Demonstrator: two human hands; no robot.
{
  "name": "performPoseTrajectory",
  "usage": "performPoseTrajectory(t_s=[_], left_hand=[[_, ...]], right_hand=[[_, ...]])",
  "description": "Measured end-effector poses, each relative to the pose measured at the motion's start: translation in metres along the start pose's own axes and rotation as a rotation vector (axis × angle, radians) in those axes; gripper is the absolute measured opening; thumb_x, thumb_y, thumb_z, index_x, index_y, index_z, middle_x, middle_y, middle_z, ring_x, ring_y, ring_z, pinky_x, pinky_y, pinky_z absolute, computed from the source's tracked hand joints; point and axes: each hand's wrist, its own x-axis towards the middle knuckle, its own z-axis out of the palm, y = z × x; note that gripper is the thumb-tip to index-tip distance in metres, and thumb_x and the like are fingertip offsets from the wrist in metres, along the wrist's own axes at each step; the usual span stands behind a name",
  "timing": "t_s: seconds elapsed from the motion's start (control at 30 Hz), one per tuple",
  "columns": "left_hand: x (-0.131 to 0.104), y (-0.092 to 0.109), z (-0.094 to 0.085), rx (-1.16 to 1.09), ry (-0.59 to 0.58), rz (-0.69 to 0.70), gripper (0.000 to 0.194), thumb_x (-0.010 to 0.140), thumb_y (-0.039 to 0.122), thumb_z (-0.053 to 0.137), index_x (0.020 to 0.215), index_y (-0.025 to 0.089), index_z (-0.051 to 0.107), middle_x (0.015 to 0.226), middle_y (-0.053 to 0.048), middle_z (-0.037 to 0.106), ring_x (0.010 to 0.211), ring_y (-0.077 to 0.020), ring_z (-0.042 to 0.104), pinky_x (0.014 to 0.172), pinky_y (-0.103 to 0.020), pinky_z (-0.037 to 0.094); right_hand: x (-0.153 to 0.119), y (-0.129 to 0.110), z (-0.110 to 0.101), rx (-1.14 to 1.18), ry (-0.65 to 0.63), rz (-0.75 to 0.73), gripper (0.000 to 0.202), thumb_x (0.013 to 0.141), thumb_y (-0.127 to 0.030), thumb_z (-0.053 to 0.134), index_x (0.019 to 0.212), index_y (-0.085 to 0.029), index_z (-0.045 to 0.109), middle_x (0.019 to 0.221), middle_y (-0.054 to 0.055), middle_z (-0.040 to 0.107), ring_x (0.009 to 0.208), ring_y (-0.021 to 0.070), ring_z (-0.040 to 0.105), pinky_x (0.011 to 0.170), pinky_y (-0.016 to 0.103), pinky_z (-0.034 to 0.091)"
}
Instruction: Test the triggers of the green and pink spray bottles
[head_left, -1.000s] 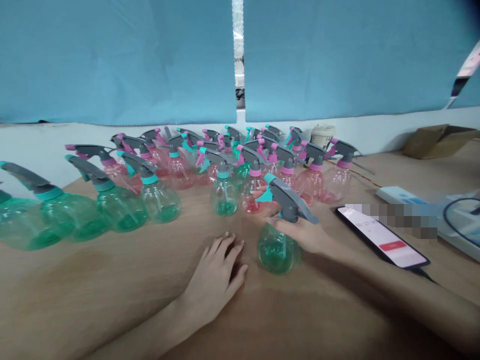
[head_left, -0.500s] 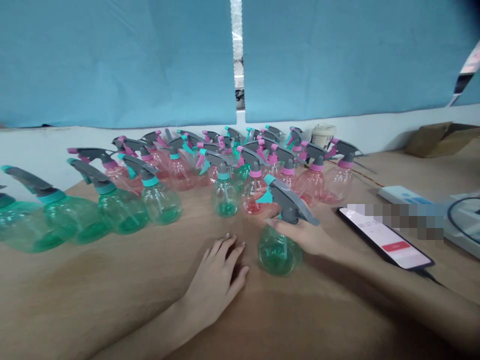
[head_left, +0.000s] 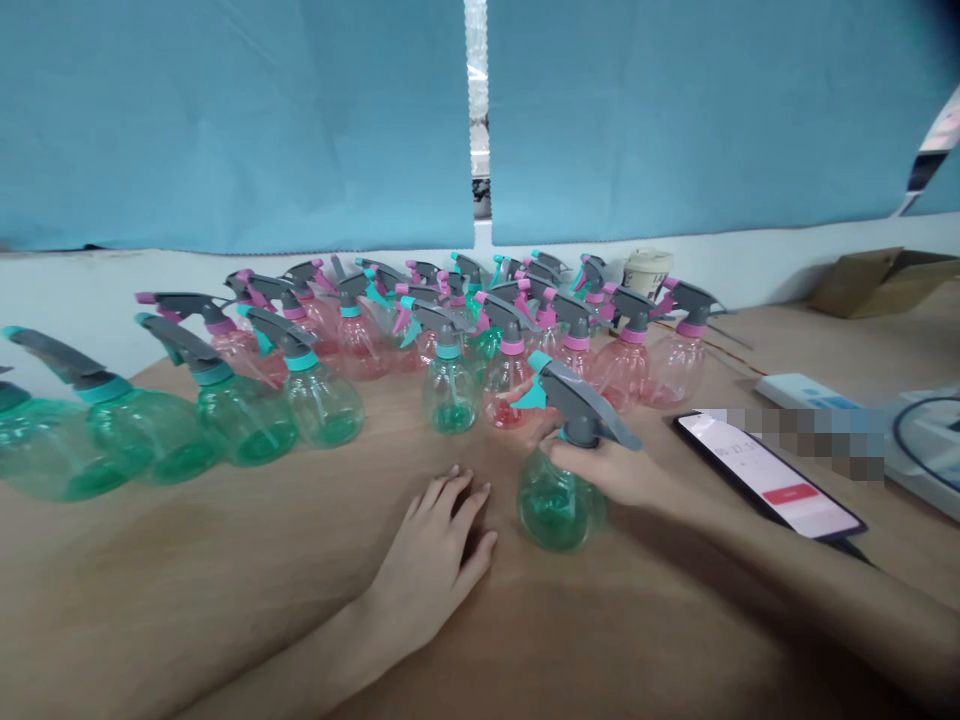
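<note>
My right hand is wrapped round the neck of a green spray bottle with a grey head and a turquoise trigger and nozzle. Part of its fingers is hidden behind the bottle, which stands near the table's middle. To the left, my left hand lies on the wooden table, palm down with fingers apart, holding nothing. Just beyond the hands are another green spray bottle and a pink spray bottle, both upright.
Several green spray bottles line the left side, and a crowd of pink and green ones fills the back. At right lie a phone and a white power strip with a cable. Behind are a paper cup and a cardboard box.
Almost nothing differs. The view has shifted very slightly, and both hands keep their places, the right one still round the green spray bottle.
</note>
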Motion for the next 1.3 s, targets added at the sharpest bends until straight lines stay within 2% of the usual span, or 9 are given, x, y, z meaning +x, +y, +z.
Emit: performPoseTrajectory(t_s=[0.13,0.23,0.33,0.53,0.73,0.83,1.03,1.2,1.3], left_hand=[[0.0,-0.001,0.001,-0.006,0.008,0.017,0.037,0.088,0.029,0.044,0.123,0.015,0.045,0.126,-0.011,0.045,0.12,-0.0265,0.036,0.095,-0.044,0.035],[0.0,-0.001,0.001,-0.005,0.013,0.022,0.037,0.089,0.029,0.043,0.123,0.016,0.045,0.126,-0.011,0.045,0.12,-0.0265,0.036,0.095,-0.044,0.035],[0.0,-0.001,0.001,0.004,0.005,0.013,0.037,0.089,0.029,0.043,0.123,0.016,0.045,0.127,-0.011,0.045,0.119,-0.027,0.037,0.094,-0.044,0.036],[0.0,0.001,0.0,0.017,0.002,0.006,0.037,0.088,0.029,0.043,0.122,0.016,0.046,0.126,-0.011,0.045,0.118,-0.0277,0.037,0.093,-0.045,0.035],[0.0,0.0,0.001,0.021,0.005,0.014,0.037,0.089,0.031,0.042,0.123,0.016,0.045,0.126,-0.011,0.045,0.119,-0.0274,0.037,0.094,-0.044,0.035],[0.0,-0.001,0.002,0.019,0.006,0.015,0.038,0.089,0.031,0.042,0.123,0.015,0.045,0.126,-0.011,0.045,0.119,-0.0274,0.037,0.093,-0.044,0.035],[-0.001,-0.001,0.003,0.03,0.017,0.018,0.037,0.089,0.031,0.042,0.123,0.016,0.045,0.126,-0.011,0.045,0.119,-0.0269,0.037,0.094,-0.044,0.034],[0.0,-0.001,0.0,0.031,0.014,0.022,0.037,0.09,0.031,0.041,0.123,0.015,0.045,0.126,-0.011,0.046,0.119,-0.0266,0.036,0.094,-0.044,0.034],[0.001,-0.001,-0.001,0.026,0.014,0.024,0.037,0.089,0.031,0.042,0.123,0.015,0.046,0.125,-0.011,0.047,0.119,-0.0265,0.036,0.094,-0.044,0.035]], right_hand=[[0.003,-0.003,-0.004,0.104,-0.084,0.009,0.016,0.066,-0.014,0.05,0.07,-0.027,0.059,0.073,-0.003,0.063,0.068,0.0147,0.061,0.063,0.027,0.049],[0.004,-0.01,-0.006,0.137,-0.064,0.007,0.018,0.064,-0.01,0.049,0.064,-0.026,0.058,0.074,-0.004,0.062,0.069,0.013,0.061,0.066,0.025,0.049],[0.004,-0.018,-0.006,0.141,-0.026,0.007,0.019,0.061,-0.008,0.049,0.057,-0.025,0.055,0.067,-0.004,0.059,0.063,0.0116,0.059,0.061,0.023,0.047],[0.003,-0.021,-0.008,0.12,0.019,-0.034,0.016,0.058,-0.01,0.051,0.063,-0.024,0.056,0.069,-0.004,0.059,0.063,0.0125,0.057,0.059,0.023,0.046],[0.003,-0.016,-0.007,0.133,-0.01,-0.023,0.011,0.06,-0.013,0.05,0.062,-0.023,0.054,0.067,-0.003,0.058,0.06,0.0123,0.056,0.059,0.025,0.046],[0.002,-0.008,-0.002,0.179,0.005,-0.011,0.01,0.065,-0.019,0.052,0.072,-0.025,0.055,0.071,-0.003,0.059,0.062,0.0134,0.058,0.06,0.026,0.047],[-0.002,-0.003,0.0,0.073,0.027,0.024,0.018,0.069,-0.022,0.052,0.086,-0.028,0.057,0.071,-0.002,0.061,0.061,0.016,0.058,0.054,0.028,0.045],[-0.002,-0.001,0.002,0.091,0.049,0.001,0.043,0.071,-0.021,0.053,0.113,-0.03,0.048,0.079,-0.001,0.061,0.061,0.0154,0.057,0.056,0.028,0.045],[-0.001,0.0,0.003,0.147,0.064,-0.045,0.056,0.069,-0.017,0.054,0.122,-0.031,0.039,0.098,0.0,0.06,0.071,0.0151,0.057,0.065,0.028,0.047]])
